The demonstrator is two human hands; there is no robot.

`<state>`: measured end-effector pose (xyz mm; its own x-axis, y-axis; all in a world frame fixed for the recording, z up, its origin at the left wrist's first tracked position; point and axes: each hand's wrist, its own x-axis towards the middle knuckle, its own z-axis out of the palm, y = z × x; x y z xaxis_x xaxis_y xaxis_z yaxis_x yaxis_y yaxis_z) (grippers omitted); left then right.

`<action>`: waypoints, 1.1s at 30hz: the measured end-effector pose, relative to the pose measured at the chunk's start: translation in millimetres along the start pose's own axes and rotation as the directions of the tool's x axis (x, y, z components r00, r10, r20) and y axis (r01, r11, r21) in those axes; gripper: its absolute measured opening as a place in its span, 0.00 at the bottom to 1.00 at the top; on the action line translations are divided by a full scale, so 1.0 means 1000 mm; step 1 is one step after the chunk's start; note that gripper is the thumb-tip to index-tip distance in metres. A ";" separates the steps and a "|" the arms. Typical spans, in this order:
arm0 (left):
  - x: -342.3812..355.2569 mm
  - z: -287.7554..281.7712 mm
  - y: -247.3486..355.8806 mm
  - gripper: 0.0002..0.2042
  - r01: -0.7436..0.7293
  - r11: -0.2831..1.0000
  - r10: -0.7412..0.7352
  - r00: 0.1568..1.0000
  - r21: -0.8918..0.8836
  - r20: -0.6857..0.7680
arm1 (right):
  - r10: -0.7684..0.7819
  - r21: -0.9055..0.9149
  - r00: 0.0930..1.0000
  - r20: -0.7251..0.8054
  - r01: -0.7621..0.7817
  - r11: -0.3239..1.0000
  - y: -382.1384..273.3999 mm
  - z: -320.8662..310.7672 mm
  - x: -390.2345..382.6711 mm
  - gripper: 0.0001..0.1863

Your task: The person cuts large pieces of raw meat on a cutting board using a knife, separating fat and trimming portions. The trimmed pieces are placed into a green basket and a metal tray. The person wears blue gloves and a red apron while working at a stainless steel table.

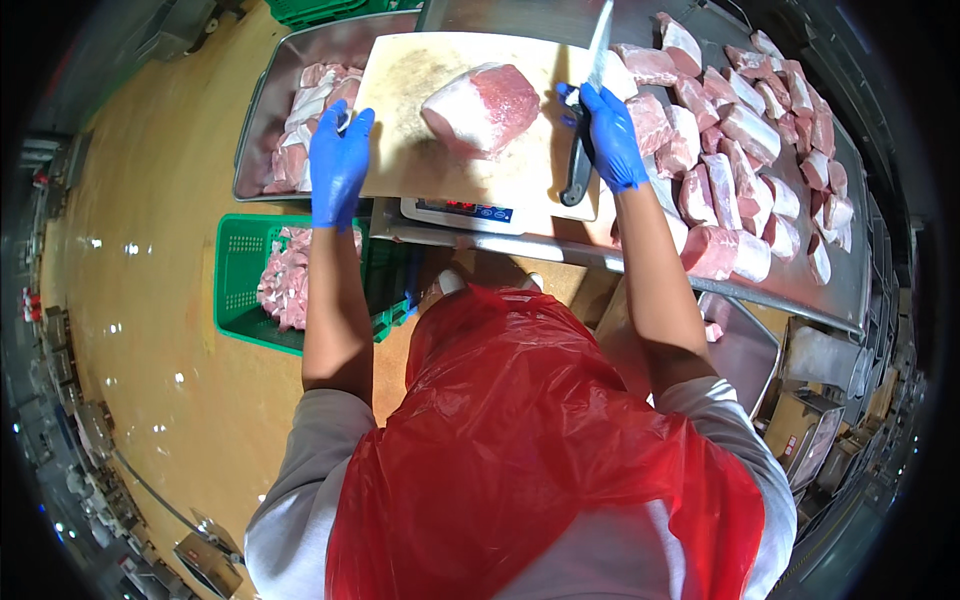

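My left hand, in a blue glove, is at the left edge of a pale cutting board. Its thumb and fingers are apart; a small pale bit shows between the fingertips, too small to identify. A thick block of pink meat with a white fat side lies mid-board, touched by neither hand. Over the board's right side, my gloved right hand is closed on a knife with a black handle, its blade pointing away from me. Under the board's near edge a scale shows a lit display.
Many meat blocks cover the metal table on the right. A metal tub of meat stands left of the board. Below it, a green crate holds small trimmings. Another metal bin sits under the table's right side.
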<state>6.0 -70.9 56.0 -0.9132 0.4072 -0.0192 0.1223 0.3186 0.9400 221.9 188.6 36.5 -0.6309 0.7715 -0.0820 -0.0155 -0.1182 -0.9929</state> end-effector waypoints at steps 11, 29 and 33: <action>-0.005 0.099 -0.013 0.13 -0.411 0.904 0.425 0.894 -0.117 0.145 | 0.006 0.071 0.997 0.083 -0.012 0.997 0.001 0.045 0.012 0.15; -0.002 0.031 -0.054 0.21 -0.421 0.904 0.425 0.904 -0.071 0.057 | 0.156 -0.020 0.979 0.134 -0.155 0.988 -0.025 -0.043 -0.037 0.16; -0.018 0.085 -0.007 0.36 -0.149 0.989 0.145 0.965 0.004 0.218 | 0.131 -0.007 0.974 0.185 -0.132 0.991 -0.015 -0.027 -0.030 0.17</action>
<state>54.8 -7.9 20.8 -0.7787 0.6259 0.0431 0.2586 0.2576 0.9310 262.5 184.2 51.8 -0.7600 0.6204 -0.1937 0.0729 -0.2148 -0.9739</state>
